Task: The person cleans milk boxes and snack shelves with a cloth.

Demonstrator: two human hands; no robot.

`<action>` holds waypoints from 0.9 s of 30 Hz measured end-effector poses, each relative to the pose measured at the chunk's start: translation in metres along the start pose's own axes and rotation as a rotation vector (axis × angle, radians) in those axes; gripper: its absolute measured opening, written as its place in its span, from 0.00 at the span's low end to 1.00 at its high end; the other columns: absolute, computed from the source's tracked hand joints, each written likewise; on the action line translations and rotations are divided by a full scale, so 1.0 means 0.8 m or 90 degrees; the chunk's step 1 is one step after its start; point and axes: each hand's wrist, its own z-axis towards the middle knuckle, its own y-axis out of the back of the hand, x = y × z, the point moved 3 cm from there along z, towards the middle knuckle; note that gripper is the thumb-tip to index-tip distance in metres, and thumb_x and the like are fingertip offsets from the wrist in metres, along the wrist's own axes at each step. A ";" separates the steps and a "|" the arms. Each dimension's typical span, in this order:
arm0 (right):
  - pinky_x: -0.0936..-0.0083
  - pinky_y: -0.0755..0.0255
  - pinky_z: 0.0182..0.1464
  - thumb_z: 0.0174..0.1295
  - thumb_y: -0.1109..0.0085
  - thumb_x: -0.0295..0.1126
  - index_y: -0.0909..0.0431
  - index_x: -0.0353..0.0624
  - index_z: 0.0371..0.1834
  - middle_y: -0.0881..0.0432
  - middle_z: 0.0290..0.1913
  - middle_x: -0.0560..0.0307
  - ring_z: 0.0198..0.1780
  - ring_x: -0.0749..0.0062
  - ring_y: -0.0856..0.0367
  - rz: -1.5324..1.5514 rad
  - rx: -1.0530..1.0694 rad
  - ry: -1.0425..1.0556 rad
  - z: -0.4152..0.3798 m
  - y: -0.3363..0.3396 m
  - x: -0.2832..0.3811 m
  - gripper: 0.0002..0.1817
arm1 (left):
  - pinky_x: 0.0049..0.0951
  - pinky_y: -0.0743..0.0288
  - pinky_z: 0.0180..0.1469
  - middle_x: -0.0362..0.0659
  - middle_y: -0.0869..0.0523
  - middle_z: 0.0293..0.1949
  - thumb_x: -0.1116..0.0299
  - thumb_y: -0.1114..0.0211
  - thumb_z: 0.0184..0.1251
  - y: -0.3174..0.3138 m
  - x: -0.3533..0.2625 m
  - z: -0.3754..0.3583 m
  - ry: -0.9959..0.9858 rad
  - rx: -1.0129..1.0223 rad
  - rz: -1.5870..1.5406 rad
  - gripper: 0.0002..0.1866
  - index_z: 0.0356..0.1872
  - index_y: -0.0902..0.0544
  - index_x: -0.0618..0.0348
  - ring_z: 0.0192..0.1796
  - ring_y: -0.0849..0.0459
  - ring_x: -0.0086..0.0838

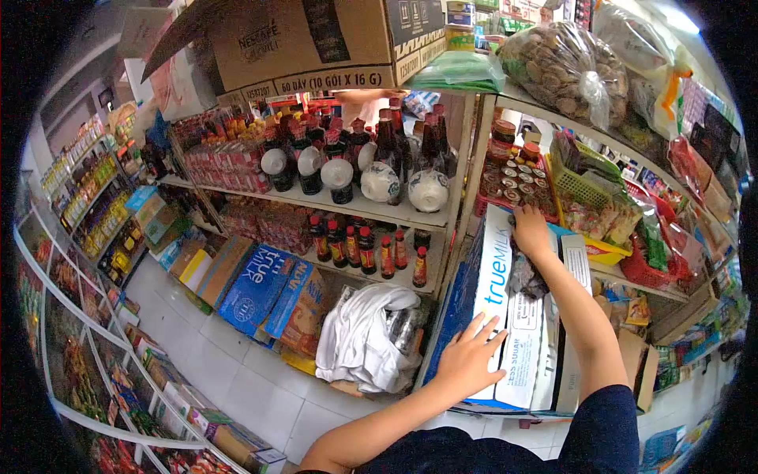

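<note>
A white and blue True Milk carton (493, 276) lies in front of me, its flaps standing partly up. My left hand (474, 355) rests flat on its near end, fingers spread over the printed side. At the far end my right hand (532, 231) reaches over the carton's top edge, its fingertips apart and close to a rack of small lidded jars (517, 180). Beneath the right wrist, a dark, crumpled plastic-like bundle (525, 276) shows between the carton's flaps.
Shelves to the left hold dark sauce bottles (387, 154) with white bowls (428, 190). Below stand blue True Milk boxes (253, 288) and a white cloth bundle (367, 332). A Nescafé box (292, 47) hangs over the upper shelf; baskets (580, 174) stand at right.
</note>
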 end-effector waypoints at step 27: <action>0.67 0.31 0.42 0.37 0.41 0.28 0.26 0.38 0.26 0.24 0.29 0.50 0.38 0.55 0.25 0.718 0.393 0.186 -0.249 0.204 0.108 0.10 | 0.29 0.52 0.66 0.47 0.48 0.67 0.80 0.45 0.49 -0.041 0.010 -0.095 0.143 -0.167 -0.893 0.40 0.66 0.50 0.61 0.68 0.48 0.33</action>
